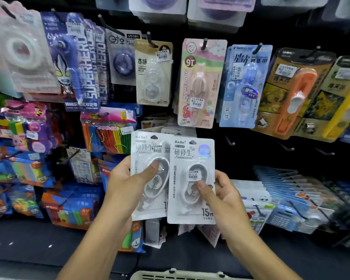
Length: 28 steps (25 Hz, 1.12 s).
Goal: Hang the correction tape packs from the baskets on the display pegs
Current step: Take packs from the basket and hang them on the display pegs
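Observation:
Two white correction tape packs are held side by side in front of the display wall. My left hand (127, 182) grips the left pack (148, 158), thumb pressed on its blister. My right hand (220, 197) holds the right pack (192, 156), which overlaps the left one's edge; my thumb rests on its blister just below the price sticker. Both packs are upright, hang holes at the top. Bare black pegs (229, 141) stick out just to the right of the packs. The rim of a pale basket (178, 274) shows at the bottom edge.
Above hang other correction tape packs: a beige one (153, 75), a pink My Melody one (200, 83), a blue one (245, 85) and an orange one (291, 93). Colourful stick packs (107, 132) hang left. Stacked blue and white packs (287, 190) fill the pegs at right.

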Each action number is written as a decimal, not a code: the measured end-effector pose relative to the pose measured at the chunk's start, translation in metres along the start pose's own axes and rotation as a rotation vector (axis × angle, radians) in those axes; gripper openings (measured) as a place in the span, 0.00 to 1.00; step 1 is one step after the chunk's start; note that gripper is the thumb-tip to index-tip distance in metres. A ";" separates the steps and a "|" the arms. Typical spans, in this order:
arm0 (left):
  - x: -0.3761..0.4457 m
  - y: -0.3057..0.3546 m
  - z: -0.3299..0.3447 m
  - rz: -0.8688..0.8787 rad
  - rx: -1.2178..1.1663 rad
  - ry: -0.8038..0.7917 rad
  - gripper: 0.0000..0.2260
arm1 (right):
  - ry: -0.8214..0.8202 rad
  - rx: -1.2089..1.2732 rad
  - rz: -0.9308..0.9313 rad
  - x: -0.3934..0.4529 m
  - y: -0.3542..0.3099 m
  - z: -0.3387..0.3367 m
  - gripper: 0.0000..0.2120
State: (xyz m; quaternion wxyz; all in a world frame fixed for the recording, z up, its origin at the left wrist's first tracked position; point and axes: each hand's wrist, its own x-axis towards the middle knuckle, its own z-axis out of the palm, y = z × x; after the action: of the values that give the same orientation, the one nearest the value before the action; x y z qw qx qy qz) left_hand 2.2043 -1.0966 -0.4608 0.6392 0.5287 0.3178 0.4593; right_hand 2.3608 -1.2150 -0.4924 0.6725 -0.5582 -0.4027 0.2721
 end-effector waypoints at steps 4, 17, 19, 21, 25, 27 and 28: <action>-0.007 -0.003 0.026 0.027 0.046 -0.085 0.10 | 0.239 -0.058 0.038 0.007 -0.019 -0.045 0.07; -0.011 -0.029 0.076 0.023 0.056 -0.110 0.10 | 0.130 -0.258 0.301 0.015 -0.016 -0.087 0.33; -0.007 -0.034 0.083 0.014 0.034 -0.203 0.11 | -0.083 -0.150 0.246 0.009 -0.011 -0.083 0.28; -0.007 -0.037 0.092 0.011 0.054 -0.325 0.11 | -0.184 -0.051 0.227 0.004 -0.007 -0.075 0.20; 0.001 -0.042 0.099 0.361 0.638 -0.131 0.14 | 0.070 -0.033 0.170 0.013 -0.013 -0.079 0.12; 0.007 -0.040 0.092 0.448 0.895 -0.038 0.21 | 0.186 -0.096 0.166 0.014 -0.017 -0.086 0.11; 0.010 -0.040 0.088 0.421 0.943 -0.046 0.24 | 0.211 -0.151 0.165 0.013 -0.018 -0.088 0.12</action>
State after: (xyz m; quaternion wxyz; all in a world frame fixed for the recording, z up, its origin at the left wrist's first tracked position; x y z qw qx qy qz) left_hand 2.2969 -1.1224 -0.4780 0.2319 0.8219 0.3627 0.3730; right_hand 2.4405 -1.2554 -0.4763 0.6424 -0.6639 -0.3018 0.2355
